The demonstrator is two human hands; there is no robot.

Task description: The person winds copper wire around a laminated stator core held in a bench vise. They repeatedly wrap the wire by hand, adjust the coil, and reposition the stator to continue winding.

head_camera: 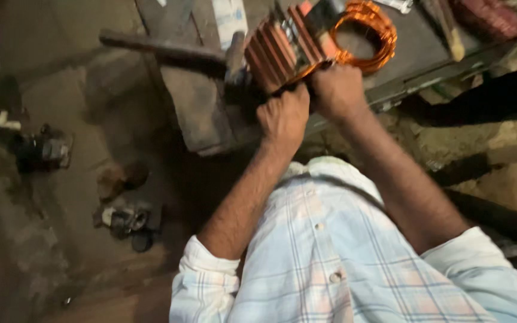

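A ribbed reddish winding former (279, 51) stands at the near edge of a dark workbench (201, 116), with a loop of bright copper wire (366, 33) lying behind it. My left hand (283, 116) is closed at the former's lower edge, where strands of the copper wire run down. My right hand (337, 90) is closed right beside it, under the copper loop, pinching the same strands. What exactly the fingers grip is hidden between the two hands. My checked shirt fills the lower frame.
A dark metal bar (163, 48) juts left from the workbench. On the dusty floor at left lie a dark motor part (43, 149) and small dark scraps (127, 218). A wooden-handled tool (447, 27) rests on the bench at upper right.
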